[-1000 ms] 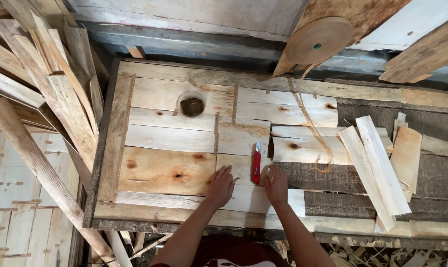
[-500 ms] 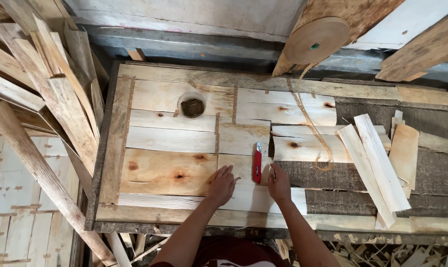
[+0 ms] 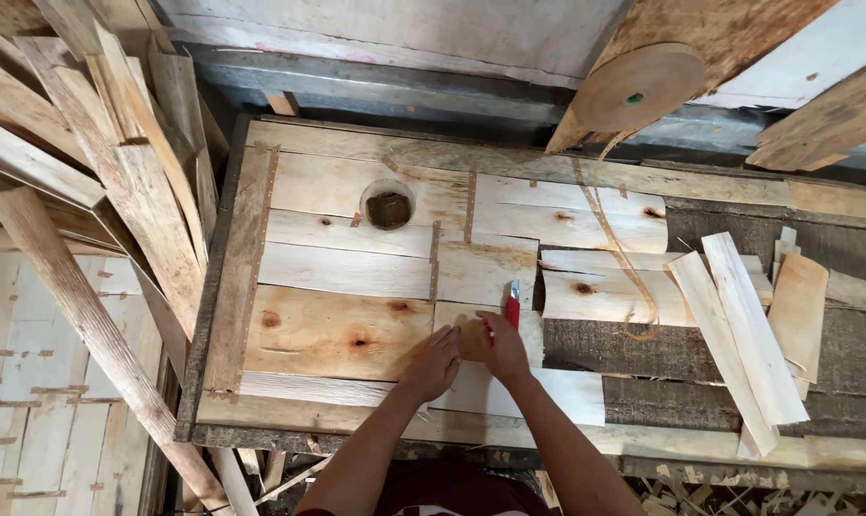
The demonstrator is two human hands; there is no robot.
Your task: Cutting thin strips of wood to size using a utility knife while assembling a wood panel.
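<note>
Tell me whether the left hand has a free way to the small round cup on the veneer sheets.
Probably yes. The left hand rests flat on the veneer sheets, and only flat wood lies between it and the cup. The red cutter sits off to the right, by the right hand.

The right hand (image 3: 503, 346) covered most of the red-handled cutter (image 3: 512, 308), so only its tip and a bit of handle showed, and the grip on it could not be made out. The left hand (image 3: 433, 365) hid the veneer beneath its palm. Both forearms ran off the bottom edge. The contents of the small round cup (image 3: 388, 204) were too dark to identify. The tape roll (image 3: 638, 88) partly hid the board behind it, and the stacked planks (image 3: 89, 143) were cut off at the left edge.
</note>
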